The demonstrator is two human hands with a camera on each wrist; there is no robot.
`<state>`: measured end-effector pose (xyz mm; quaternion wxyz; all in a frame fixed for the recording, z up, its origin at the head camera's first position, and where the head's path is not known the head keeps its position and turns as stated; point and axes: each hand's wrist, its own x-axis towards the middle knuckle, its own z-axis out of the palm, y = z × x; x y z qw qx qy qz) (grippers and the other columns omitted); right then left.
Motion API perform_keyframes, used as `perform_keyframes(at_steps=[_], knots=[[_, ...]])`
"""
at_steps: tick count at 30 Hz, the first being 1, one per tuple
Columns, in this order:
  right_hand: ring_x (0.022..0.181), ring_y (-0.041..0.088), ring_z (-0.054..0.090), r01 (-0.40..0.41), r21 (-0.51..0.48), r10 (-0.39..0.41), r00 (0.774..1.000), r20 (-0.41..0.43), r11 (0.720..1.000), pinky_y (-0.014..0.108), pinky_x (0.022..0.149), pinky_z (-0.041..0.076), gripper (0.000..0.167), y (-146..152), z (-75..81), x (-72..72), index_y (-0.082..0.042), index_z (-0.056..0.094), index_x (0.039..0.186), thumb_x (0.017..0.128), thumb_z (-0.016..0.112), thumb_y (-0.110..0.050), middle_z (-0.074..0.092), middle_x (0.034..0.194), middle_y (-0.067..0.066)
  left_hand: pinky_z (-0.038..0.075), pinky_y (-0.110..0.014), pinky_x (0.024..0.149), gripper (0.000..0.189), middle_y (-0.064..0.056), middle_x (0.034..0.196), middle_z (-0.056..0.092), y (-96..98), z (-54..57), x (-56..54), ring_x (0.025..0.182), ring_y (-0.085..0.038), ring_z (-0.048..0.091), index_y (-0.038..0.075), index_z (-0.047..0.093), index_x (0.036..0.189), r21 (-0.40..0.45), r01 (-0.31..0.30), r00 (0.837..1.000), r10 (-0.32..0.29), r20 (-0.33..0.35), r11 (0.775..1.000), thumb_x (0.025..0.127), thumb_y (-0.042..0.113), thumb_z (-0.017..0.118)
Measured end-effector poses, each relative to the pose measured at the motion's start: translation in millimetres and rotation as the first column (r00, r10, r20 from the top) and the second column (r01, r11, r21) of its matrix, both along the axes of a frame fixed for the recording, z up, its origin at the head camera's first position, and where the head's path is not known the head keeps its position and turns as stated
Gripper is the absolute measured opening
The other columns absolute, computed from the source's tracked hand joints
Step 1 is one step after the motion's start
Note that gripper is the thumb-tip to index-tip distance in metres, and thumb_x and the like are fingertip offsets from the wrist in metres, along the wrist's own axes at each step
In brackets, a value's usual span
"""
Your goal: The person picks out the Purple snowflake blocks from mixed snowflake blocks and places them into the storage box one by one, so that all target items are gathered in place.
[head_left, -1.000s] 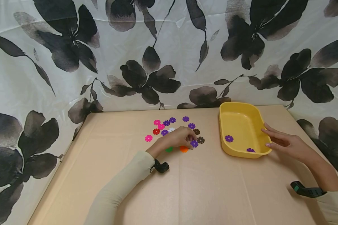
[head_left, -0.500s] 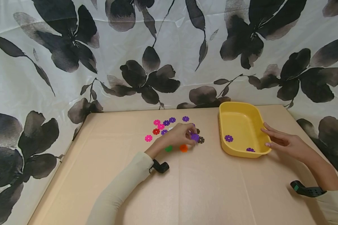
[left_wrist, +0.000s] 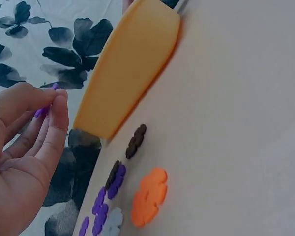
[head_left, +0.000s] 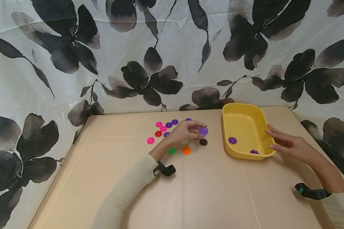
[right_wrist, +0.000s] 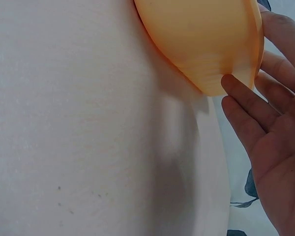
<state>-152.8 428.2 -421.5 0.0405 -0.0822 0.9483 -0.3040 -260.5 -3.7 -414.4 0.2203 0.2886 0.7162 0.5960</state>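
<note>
My left hand (head_left: pixel 187 132) pinches a purple flower-shaped disc (head_left: pixel 204 131) between thumb and fingertips, raised above the other pieces. In the left wrist view only slivers of that purple piece (left_wrist: pixel 41 112) show between the fingers. My right hand (head_left: pixel 293 147) rests its extended fingers on the right side of a yellow tub (head_left: pixel 247 156). The right wrist view shows fingertips against the outside of the tub (right_wrist: pixel 201 44). Inside it lie two purple flower discs, one (head_left: pixel 232 140) at the left and one (head_left: pixel 254 152) near the front wall, partly hidden.
Loose flower discs lie around my left hand: pink (head_left: pixel 150 140), red (head_left: pixel 158 134), purple (head_left: pixel 175 121), green (head_left: pixel 171 151), orange (head_left: pixel 186 150) and dark brown (head_left: pixel 203 142). My left hand hides some. A floral cloth (head_left: pixel 189 47) hangs behind the table (head_left: pixel 212 190).
My left hand has lifted the purple flower disc off the table and moved it slightly away from me and right. My right hand stays at the tub.
</note>
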Motion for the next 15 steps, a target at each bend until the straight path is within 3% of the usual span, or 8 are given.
perform_keyframes(at_steps=[2, 4, 11, 13, 15], knots=[[0.142, -0.012, 0.024, 0.002, 0.001, -0.002, 1.000, -0.006, 1.000, 0.006, 0.092, 0.033, 0.067, 0.0, -0.1, 0.3, -0.020, 0.040, 0.157, 0.098, 0.069, -0.035, 0.019, 0.167, -0.003, 0.058, -0.046, 0.092, 0.041, -0.010, 0.119, 0.070, 1.4, 2.0, 0.9, 0.102, -0.020, 0.070, 0.006, 0.068, 0.130, 0.019, 0.000, 1.000, 0.000, 0.025, 1.000, 0.090, 0.004, 0.076], [0.147, -0.001, 0.027, -0.003, 0.000, 0.003, 1.000, -0.008, 1.000, 0.007, 0.093, 0.033, 0.067, -0.3, 0.3, 0.2, -0.020, 0.040, 0.157, 0.098, 0.069, -0.034, 0.020, 0.167, 0.002, 0.059, -0.044, 0.092, 0.041, -0.010, 0.118, 0.071, 2.8, 3.7, 1.6, 0.103, -0.020, 0.070, 0.005, 0.068, 0.130, 0.029, -0.004, 1.000, 0.003, 0.027, 1.000, 0.090, 0.004, 0.077], [0.135, -0.021, 0.024, -0.008, 0.006, 0.008, 1.000, -0.020, 1.000, 0.007, 0.092, 0.034, 0.067, 0.3, -0.5, 1.2, -0.019, 0.042, 0.156, 0.097, 0.070, -0.032, 0.022, 0.166, 0.004, 0.060, -0.031, 0.089, 0.042, -0.008, 0.119, 0.072, 9.4, 5.6, 1.8, 0.104, -0.017, 0.070, 0.005, 0.069, 0.128, 0.047, -0.024, 1.000, 0.023, 0.005, 0.999, 0.088, 0.006, 0.080], [0.137, -0.018, 0.025, -0.012, 0.005, 0.012, 1.000, -0.022, 1.000, 0.007, 0.092, 0.034, 0.066, 0.4, -0.2, 1.3, -0.018, 0.042, 0.156, 0.097, 0.070, -0.032, 0.022, 0.166, 0.004, 0.059, -0.031, 0.090, 0.042, -0.007, 0.119, 0.072, 11.3, 6.3, 1.8, 0.104, -0.017, 0.071, 0.005, 0.069, 0.128, 0.059, -0.029, 1.000, 0.029, 0.007, 0.998, 0.087, 0.006, 0.080], [0.149, 0.007, 0.031, -0.013, 0.008, 0.013, 1.000, -0.018, 1.000, 0.009, 0.093, 0.033, 0.066, 0.5, 0.6, 1.0, -0.018, 0.042, 0.156, 0.097, 0.070, -0.032, 0.021, 0.167, 0.005, 0.059, -0.031, 0.091, 0.041, -0.007, 0.118, 0.072, 13.3, 7.4, 1.8, 0.104, -0.018, 0.071, 0.005, 0.069, 0.127, 0.071, -0.026, 1.000, 0.027, 0.000, 0.997, 0.087, 0.006, 0.080]])
